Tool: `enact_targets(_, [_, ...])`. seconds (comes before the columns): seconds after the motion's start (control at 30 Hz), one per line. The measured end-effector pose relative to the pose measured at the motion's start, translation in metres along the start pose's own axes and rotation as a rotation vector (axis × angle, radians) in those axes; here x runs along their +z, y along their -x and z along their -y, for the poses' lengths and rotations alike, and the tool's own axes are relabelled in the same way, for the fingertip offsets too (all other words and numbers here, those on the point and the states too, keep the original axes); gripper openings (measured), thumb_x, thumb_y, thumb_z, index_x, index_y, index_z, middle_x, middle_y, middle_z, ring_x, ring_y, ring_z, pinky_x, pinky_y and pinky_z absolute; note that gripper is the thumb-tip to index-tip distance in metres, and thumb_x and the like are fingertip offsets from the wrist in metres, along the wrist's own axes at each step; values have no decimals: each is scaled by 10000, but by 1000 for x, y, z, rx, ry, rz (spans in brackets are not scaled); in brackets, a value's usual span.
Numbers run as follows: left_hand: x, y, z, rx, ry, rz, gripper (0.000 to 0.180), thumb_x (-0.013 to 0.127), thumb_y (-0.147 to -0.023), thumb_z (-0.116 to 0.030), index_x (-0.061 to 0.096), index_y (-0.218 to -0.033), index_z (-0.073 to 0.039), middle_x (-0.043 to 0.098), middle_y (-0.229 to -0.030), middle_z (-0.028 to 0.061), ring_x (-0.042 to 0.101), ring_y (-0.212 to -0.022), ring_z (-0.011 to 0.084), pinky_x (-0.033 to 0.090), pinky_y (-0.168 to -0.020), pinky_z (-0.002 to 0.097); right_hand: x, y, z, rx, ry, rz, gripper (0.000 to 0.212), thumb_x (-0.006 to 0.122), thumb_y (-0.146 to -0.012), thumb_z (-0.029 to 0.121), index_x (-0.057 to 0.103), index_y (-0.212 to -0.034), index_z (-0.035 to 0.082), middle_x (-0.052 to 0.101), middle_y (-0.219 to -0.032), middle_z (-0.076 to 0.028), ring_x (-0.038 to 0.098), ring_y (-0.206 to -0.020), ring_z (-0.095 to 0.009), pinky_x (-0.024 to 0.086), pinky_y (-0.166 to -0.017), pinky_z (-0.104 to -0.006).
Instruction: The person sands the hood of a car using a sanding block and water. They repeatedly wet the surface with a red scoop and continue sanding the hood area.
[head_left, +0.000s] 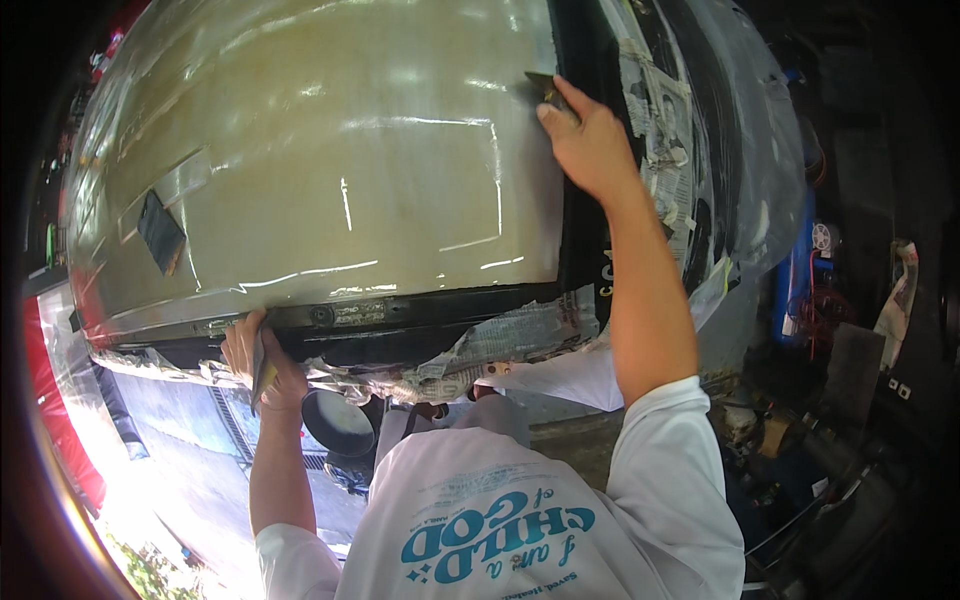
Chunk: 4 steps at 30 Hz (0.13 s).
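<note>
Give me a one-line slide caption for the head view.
Right hand presses a small scraper on a glossy beige car panel; left hand grips its lower edge.

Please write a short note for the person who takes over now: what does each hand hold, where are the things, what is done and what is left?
Right hand: presses a small flat scraper on the panel's right edge.
Left hand: grips a second flat tool at the panel's lower edge.
Car panel: coated in glossy beige filler, a few ridge lines showing; one small dark patch at left.
Newspaper masking taped along lower and right borders.
Done: coat spread over most of the panel. Left, probably: smoothing ridges.
</note>
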<state>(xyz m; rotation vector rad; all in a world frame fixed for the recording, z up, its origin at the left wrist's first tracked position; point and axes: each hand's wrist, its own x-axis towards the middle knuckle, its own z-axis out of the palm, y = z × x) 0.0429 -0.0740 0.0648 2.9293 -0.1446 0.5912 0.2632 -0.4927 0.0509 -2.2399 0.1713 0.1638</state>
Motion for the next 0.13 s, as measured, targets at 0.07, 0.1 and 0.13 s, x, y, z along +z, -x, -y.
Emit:
enact_targets(0.07, [-1,-4,-5,-17,29,-9,223,498,-989,-83,623,-1154,2,674,-990,160,616,-869,343,412,-786,452,10,20,-15,-71,32,-65,629,662,-958,338,570,-1496,26,690,-1261,-328,645,-1242,-481,489,-1112,-445])
enact_targets(0.1, [-1,-3,-3,2,34,-28,230,498,-997,-95,626,-1164,-3,681,-1009,161,624,-886,344,414,-796,455,12,29,-18,-62,38,-60,628,667,-958,336,570,-1500,33,691,-1265,-323,644,-1244,-479,477,-1129,-445])
enact_targets(0.13, [4,0,2,21,39,-48,237,497,-1005,-108,630,-1175,-9,689,-1028,162,632,-903,345,417,-805,458,14,33,-18,-33,41,-48,636,691,-955,341,570,-1512,58,695,-1277,-307,645,-1255,-467,452,-1155,-441])
